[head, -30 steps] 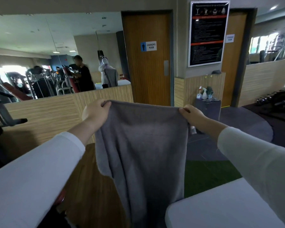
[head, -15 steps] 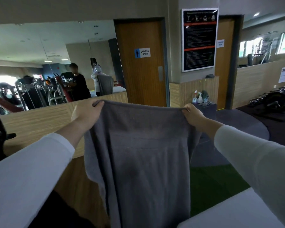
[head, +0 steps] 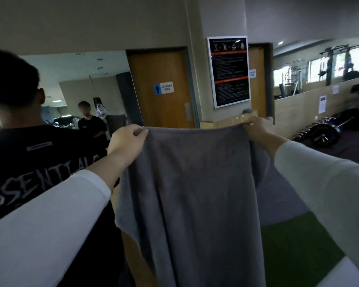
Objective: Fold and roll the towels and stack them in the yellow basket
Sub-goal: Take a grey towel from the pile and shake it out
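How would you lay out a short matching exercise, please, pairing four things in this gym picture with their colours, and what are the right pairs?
Things:
1. towel
2. changing-room door
3. wall poster
4. turf floor patch

Colours:
A. green
B. black with red bands
C. grey
D. brown wood

Pairs: 1-C, 2-D, 3-B, 4-A.

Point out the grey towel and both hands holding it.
grey towel [head: 195,193]: head view, middle of the hanging cloth.
left hand [head: 125,139]: head view, back of the hand, gripping the top edge.
right hand [head: 259,129]: head view, back of the hand, gripping the top edge.
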`<state>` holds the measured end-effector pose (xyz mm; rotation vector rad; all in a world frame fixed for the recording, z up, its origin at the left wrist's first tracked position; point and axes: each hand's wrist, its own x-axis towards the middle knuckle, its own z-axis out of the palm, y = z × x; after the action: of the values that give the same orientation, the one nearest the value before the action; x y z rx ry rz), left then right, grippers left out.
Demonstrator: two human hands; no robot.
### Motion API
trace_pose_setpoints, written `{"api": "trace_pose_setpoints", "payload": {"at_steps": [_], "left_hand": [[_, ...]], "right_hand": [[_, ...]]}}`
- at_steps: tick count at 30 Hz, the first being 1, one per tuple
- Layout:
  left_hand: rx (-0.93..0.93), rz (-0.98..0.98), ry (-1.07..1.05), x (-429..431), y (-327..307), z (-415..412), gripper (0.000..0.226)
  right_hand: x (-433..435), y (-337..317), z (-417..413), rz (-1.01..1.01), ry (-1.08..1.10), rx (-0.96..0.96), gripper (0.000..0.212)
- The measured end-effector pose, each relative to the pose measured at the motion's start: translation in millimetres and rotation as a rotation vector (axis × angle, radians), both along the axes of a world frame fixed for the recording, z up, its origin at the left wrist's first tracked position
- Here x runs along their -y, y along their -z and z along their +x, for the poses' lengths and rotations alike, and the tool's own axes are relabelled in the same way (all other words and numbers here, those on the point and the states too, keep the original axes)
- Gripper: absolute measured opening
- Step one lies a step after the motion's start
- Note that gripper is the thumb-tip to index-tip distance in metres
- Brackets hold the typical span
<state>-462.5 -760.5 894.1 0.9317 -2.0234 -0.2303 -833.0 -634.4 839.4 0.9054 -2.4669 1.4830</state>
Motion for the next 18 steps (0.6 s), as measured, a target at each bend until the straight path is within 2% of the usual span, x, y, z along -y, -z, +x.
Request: {"api": "trace_pose_setpoints", "payload": {"at_steps": [3, 6, 15, 18], "left_hand": [[-0.018, -0.007, 0.019, 13, -10, -17, 0.017], [-0.047, -0.019, 0.038, 18, -14, -34, 0.021], [-0.048, -0.036, 0.070, 13, -11, -78, 0.019], [-0.044, -0.039, 0.071, 5, -7, -95, 0.018]], "right_hand": [[5, -18, -16, -0.011, -0.081, -0.090, 0.028], [12, -29, -32, -0.057, -0.079, -0.033, 0.017], [8, -27, -83, -0.028, -0.109, -0.097, 0.018], [1, -29, -99, -0.082, -0.102, -0.075, 0.017]]}}
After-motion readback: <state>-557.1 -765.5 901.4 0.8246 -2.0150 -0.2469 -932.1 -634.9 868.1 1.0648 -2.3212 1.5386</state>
